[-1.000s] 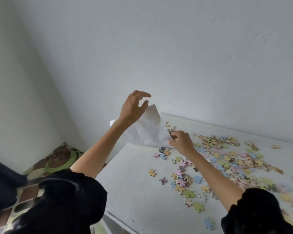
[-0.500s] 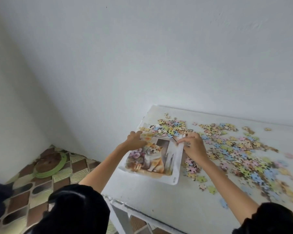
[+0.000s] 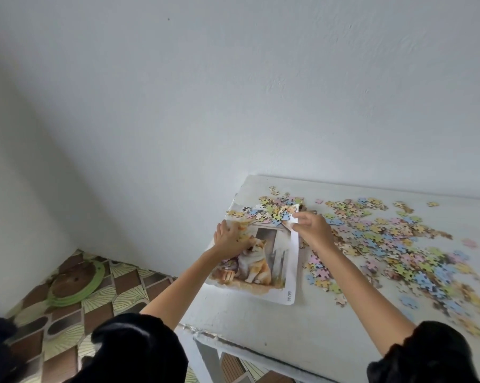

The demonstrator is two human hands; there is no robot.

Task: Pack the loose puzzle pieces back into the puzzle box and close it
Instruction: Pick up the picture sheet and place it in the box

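Left hand: lay flat, palm down, fingers spread – pressed on the left half of the printed paper sheet showing an orange-and-white dog by a doghouse; its grip closed on nothing.
Right hand: pinched the sheet's far right corner between thumb and fingertips, the corner curled up off the table.
Sheet: rested on the near-left part of the white painted table, its long axis running from the near edge away towards the wall, the printed number at its near right corner.
Pieces on the sheet: a heap of pastel cardboard puzzle pieces lay on the sheet's far end, just beyond both hands and touching the right hand's fingertips.
Pieces on the table: the larger scatter of loose pastel pieces spread to the right of the right forearm – some just beside the sheet's right edge.
Sleeves: black, at the bottom of the view.
Floor: brown-and-green patterned tiles carried a round green-rimmed object.
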